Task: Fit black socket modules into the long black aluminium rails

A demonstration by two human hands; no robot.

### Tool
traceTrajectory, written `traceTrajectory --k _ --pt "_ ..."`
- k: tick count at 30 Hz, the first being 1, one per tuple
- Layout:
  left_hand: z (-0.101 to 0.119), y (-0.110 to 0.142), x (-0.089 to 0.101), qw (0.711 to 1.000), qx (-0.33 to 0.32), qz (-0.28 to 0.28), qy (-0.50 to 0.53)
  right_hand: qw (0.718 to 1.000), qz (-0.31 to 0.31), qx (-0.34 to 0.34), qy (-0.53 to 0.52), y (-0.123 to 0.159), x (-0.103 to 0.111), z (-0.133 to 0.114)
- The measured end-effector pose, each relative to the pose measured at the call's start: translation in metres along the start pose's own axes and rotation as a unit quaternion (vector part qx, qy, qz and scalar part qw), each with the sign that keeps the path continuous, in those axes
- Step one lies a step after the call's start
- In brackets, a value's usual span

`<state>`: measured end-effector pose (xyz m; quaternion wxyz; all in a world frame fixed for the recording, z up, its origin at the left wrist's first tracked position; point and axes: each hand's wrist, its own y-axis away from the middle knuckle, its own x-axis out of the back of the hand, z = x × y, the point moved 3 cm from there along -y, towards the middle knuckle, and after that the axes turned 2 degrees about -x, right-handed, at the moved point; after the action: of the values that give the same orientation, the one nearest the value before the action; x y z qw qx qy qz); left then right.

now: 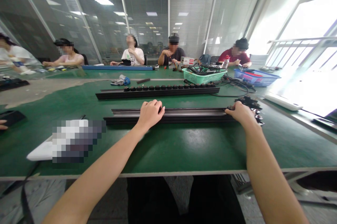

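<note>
Centrally, the left hand curls its fingers at a black rail spanning mid-frame, what they pinch unclear; right of centre, the right hand meets the rail's end beside clustered black parts, its grip hidden.

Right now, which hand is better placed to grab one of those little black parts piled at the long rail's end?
Probably the right hand: it is at the right end of the near rail, right beside the small black parts. The left hand is farther along the rail, away from them.
</note>
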<state>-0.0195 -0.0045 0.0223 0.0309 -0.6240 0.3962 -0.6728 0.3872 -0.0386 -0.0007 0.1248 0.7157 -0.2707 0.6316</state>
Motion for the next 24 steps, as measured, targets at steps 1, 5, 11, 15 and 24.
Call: traceTrajectory --k 1,5,11,15,24 --pt "0.000 0.000 0.000 1.000 0.000 0.000 0.001 1.000 -0.006 -0.003 0.000 -0.001 0.000 0.000" --pt "0.000 0.000 0.000 1.000 0.000 -0.002 0.003 0.999 -0.040 -0.001 0.005 -0.007 0.000 -0.001" --pt "0.000 0.001 0.001 1.000 0.004 -0.001 0.001 0.994 0.004 0.107 0.006 -0.019 -0.002 0.010" --pt "0.002 0.001 0.003 1.000 0.007 -0.006 0.006 0.989 0.047 0.112 -0.080 -0.016 -0.009 0.021" --pt "0.001 0.000 0.002 1.000 0.005 -0.005 -0.006 0.978 0.065 0.094 -0.177 -0.009 -0.010 0.024"
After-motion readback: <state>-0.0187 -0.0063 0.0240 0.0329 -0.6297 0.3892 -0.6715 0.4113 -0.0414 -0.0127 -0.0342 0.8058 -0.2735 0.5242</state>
